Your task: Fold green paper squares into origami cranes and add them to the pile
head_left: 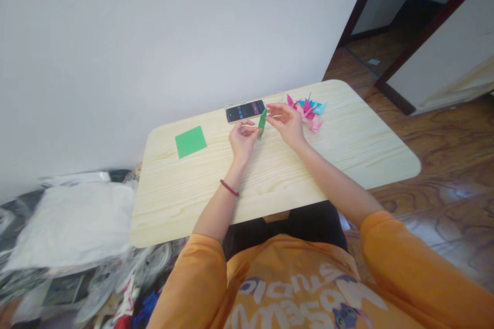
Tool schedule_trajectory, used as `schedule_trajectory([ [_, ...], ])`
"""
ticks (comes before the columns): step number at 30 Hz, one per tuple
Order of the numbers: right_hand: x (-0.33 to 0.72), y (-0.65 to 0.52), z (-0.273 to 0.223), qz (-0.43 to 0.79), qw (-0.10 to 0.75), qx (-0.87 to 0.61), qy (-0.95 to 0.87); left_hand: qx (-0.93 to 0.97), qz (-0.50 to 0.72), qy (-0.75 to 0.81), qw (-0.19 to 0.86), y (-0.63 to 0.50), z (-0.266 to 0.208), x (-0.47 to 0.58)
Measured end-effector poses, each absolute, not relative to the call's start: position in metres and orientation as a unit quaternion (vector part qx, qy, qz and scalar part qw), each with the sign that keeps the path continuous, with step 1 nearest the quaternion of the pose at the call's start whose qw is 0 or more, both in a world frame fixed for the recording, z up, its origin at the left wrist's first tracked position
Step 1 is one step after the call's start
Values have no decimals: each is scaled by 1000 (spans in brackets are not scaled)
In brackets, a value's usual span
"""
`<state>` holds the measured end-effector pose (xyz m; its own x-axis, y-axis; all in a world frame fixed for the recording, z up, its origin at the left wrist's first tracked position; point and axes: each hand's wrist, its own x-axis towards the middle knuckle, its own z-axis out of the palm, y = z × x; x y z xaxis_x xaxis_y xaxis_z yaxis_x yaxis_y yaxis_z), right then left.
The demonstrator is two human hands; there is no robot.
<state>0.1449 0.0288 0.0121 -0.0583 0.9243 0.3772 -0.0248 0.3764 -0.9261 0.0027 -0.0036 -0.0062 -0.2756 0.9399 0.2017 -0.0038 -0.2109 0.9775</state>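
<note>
A narrow folded piece of green paper [262,123] is held above the table between my two hands. My left hand [244,140] pinches its lower end between thumb and fingers. At its upper end, the fingertips of my right hand [284,122] close on the tip. A flat green sheet of paper [191,142] lies on the table to the left. Just past my right hand sits a cluster of folded paper cranes [309,109] in pink, magenta and blue, partly hidden by that hand.
A phone [245,111] showing a timer lies at the table's back edge, near the white wall [173,36]. The pale wooden table [173,200] has rounded corners. White bags [77,221] and clutter stand on the left; a doorway opens at the right.
</note>
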Motion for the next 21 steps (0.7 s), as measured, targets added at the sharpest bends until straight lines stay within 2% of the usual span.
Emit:
schedule_trajectory([
  [7,149,27,13,291,569,-392,-663,494,620,507,337,-4,-9,3],
  [12,153,30,12,209,534,-380,-726,506,625,510,304,-3,-13,0],
  [16,152,31,13,181,494,-379,-761,518,635,500,280,-2,-15,-2],
  [21,152,31,14,158,484,-371,-777,539,614,509,270,-3,-15,-3],
])
